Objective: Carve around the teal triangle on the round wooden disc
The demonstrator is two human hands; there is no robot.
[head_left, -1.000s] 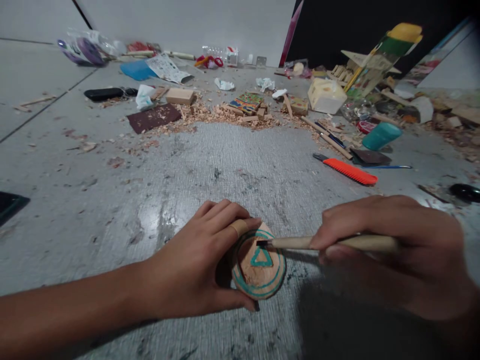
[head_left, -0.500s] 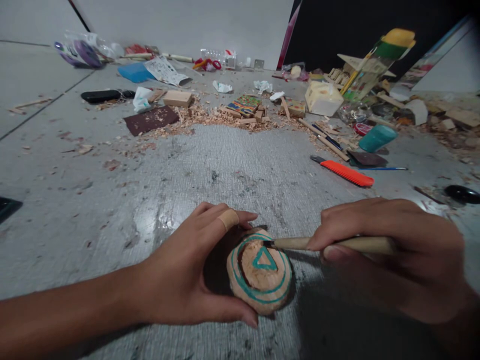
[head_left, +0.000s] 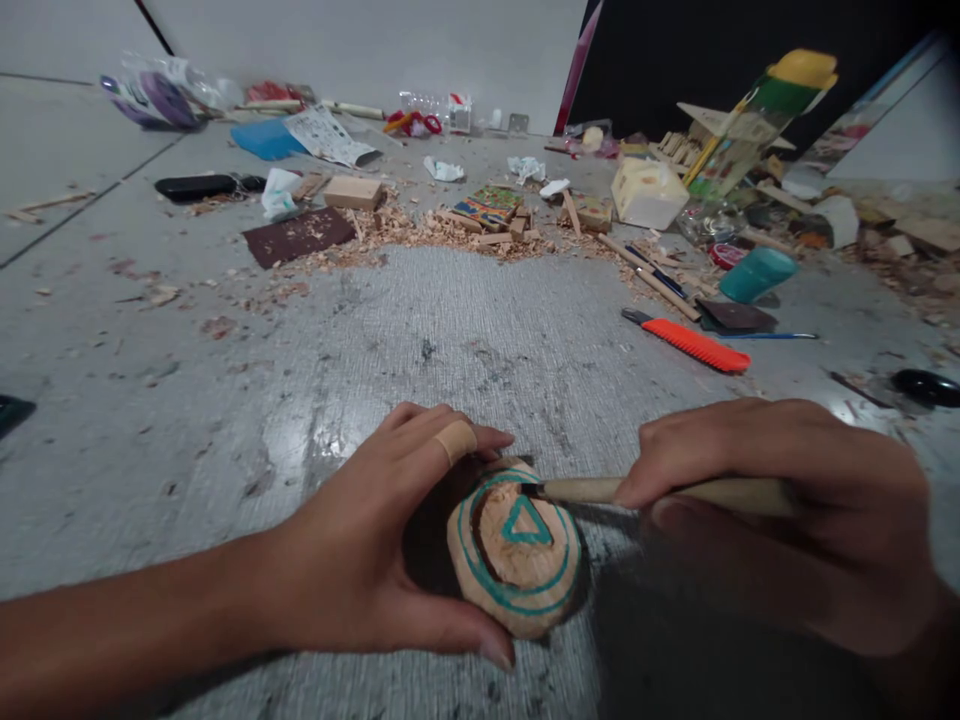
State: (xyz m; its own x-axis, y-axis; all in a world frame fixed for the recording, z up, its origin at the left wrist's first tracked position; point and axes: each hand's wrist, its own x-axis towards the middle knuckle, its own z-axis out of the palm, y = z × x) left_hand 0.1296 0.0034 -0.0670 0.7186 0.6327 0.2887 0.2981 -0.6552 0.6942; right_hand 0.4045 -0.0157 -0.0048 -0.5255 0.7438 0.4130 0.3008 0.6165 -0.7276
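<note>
Pale round wooden disc with teal markings [head_left: 517, 555] lies at six o'clock on my feed. I see the left hand [head_left: 360, 540] spread wide along its nine-o'clock side (contact, I cannot tell); the right hand [head_left: 817, 525] grips a slim wooden-handled, dark-tipped tool [head_left: 581, 490], tip near the disc's twelve o'clock.

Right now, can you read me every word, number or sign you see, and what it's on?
No word or number is readable.
Sign, no letters: teal triangle on the wooden disc.
Too small: print on the paper sheet.
Too blurred: markings on the purple roll, plastic bottle's label and red lid.
</note>
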